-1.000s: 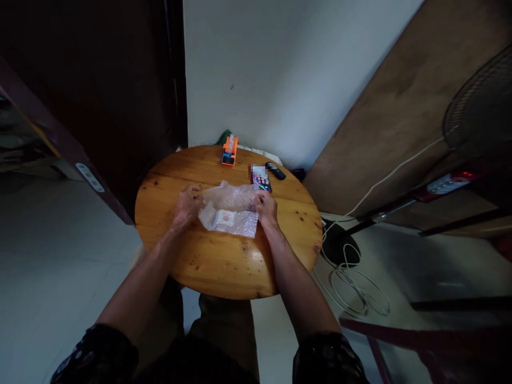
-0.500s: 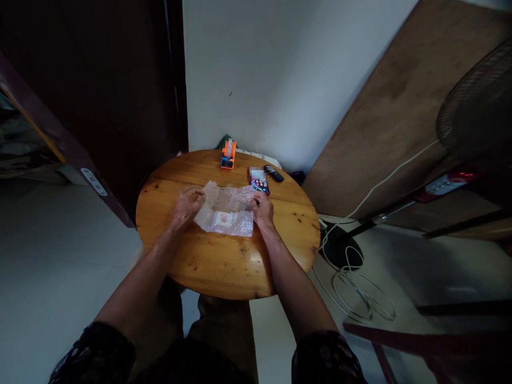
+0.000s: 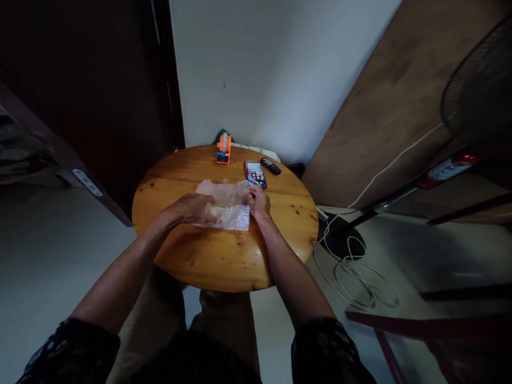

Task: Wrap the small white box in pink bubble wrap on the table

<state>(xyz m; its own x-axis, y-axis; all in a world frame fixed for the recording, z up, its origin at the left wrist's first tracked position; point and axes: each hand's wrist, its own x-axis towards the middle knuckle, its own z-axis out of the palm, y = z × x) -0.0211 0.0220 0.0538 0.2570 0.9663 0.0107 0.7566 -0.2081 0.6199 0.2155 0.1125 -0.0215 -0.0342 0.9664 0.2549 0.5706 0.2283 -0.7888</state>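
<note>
A sheet of clear bubble wrap (image 3: pixel 236 217) lies spread on the round wooden table (image 3: pixel 216 261). On it rests a small, flat white packet (image 3: pixel 218 211), partly covered by my left hand (image 3: pixel 191 209). That hand reaches in from the left, palm down, with its thumb and fingers apart over the packet; whether it grips the packet is hard to see. At the wrap's right edge, my right hand (image 3: pixel 259 204) is closed, pinching the wrap between thumb and fingers.
Toward the back of the table stand an orange and blue tape dispenser (image 3: pixel 224 148), a lit phone (image 3: pixel 256 176) and a black remote control (image 3: pixel 272 166). A wall rises behind. To the right are a standing fan (image 3: pixel 480 90) and a coiled white cable (image 3: pixel 360 277) on the floor.
My left hand has let go of the wrap's left edge and moved right, over the white packet. My right hand still holds the right edge. The view has shifted slightly.
</note>
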